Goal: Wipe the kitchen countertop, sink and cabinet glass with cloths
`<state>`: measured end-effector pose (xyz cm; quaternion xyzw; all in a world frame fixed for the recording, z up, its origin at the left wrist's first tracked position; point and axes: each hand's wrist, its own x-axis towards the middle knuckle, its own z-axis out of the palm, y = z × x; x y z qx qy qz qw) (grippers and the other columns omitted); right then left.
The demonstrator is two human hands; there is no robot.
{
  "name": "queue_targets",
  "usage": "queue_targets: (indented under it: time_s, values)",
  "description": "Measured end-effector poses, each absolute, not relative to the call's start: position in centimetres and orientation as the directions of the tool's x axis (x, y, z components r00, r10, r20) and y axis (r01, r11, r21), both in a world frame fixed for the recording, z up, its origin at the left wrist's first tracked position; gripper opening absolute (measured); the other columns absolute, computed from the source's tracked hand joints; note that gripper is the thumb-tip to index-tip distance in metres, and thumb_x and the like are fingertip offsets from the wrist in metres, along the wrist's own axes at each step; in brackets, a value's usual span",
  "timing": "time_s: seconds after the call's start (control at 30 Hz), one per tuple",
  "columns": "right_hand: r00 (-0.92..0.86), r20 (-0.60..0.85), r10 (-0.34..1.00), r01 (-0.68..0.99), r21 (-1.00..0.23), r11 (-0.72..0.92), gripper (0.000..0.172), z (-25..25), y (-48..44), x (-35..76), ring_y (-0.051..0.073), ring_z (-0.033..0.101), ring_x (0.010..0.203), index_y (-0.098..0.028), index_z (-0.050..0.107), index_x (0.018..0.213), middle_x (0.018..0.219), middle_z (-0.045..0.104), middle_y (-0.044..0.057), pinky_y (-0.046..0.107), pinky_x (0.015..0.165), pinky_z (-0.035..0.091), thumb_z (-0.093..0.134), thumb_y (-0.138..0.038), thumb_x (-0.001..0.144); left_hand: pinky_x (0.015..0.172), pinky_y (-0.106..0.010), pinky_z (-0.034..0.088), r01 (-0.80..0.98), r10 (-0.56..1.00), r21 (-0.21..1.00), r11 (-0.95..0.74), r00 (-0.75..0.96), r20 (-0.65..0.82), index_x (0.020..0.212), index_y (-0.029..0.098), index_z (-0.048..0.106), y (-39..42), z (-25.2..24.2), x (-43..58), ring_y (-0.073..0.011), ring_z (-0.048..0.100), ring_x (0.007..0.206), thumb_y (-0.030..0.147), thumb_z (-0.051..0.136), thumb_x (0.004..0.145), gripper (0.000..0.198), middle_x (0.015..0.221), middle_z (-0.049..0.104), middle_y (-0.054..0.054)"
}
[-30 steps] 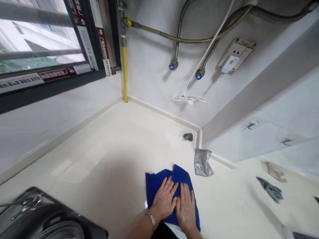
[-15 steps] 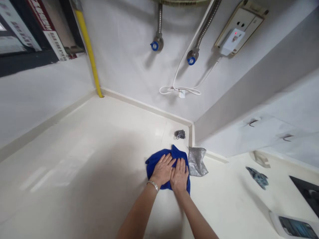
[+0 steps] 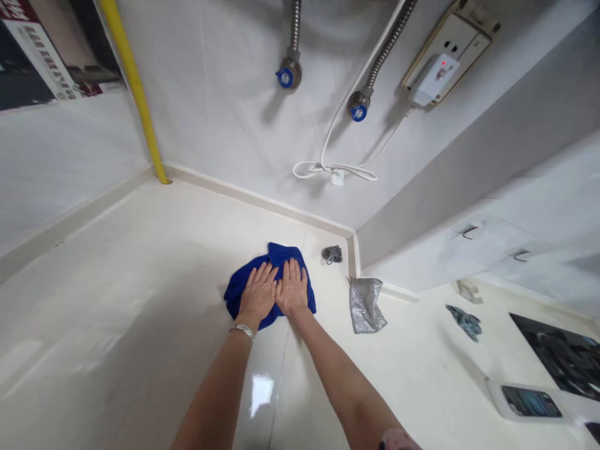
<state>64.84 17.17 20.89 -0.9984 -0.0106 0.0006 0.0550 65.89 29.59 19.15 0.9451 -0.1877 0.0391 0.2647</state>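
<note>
A crumpled blue cloth (image 3: 281, 252) lies on the cream countertop (image 3: 197, 237). My left hand (image 3: 259, 292), with a silver bracelet at the wrist, presses flat on its left part, fingers stretched out. Beside it, my right hand (image 3: 292, 290) also lies flat on the cloth, fingers extended and side by side. The two hands touch along their inner edges. Just right of the cloth sits a steel wool scrubber (image 3: 332, 254). Farther right is a silvery mesh cloth (image 3: 366, 305), apart from the blue one.
White walls meet the counter at a low raised edge. A yellow pipe (image 3: 135, 94) comes down at left. Two blue-knobbed valves (image 3: 285, 77), a looped white cable (image 3: 335, 169) and a socket with plug (image 3: 434, 78) are on the wall. At right are a grey-blue rag (image 3: 464, 322) and a dark hob (image 3: 557, 350).
Both hands have slid the blue cloth left and slightly away from me, leaving a gap to the silvery mesh cloth. The camera view has shifted a little.
</note>
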Motion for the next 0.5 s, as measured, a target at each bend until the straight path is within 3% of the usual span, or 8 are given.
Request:
queue_targets:
  time_s: [0.27, 0.5]
  values:
    - [0.960, 0.016, 0.281, 0.281, -0.119, -0.952, 0.066, 20.6, 25.4, 67.4, 0.029, 0.019, 0.160, -0.002, 0.030, 0.161, 0.170, 0.024, 0.020, 0.053, 0.129, 0.013, 0.034, -0.030, 0.101, 0.129, -0.055, 0.027, -0.163, -0.098, 0.436, -0.885, 0.981, 0.166, 0.148, 0.009, 0.053, 37.8, 19.9, 65.0, -0.0292, 0.038, 0.152, 0.025, 0.027, 0.102, 0.055, 0.157, 0.049, -0.015]
    - [0.843, 0.153, 0.516, 0.534, -0.128, -0.836, 0.064, 19.2, 35.3, 66.7, 0.031, 0.028, 0.156, 0.000, 0.038, 0.157, 0.167, 0.032, 0.022, 0.054, 0.126, 0.019, 0.035, -0.025, 0.099, 0.131, -0.050, 0.028, 0.075, 0.146, 0.370, -0.926, 0.975, 0.166, 0.150, 0.014, 0.050, 46.6, 19.8, 60.8, -0.0246, 0.033, 0.155, 0.027, 0.030, 0.105, 0.051, 0.161, 0.046, -0.010]
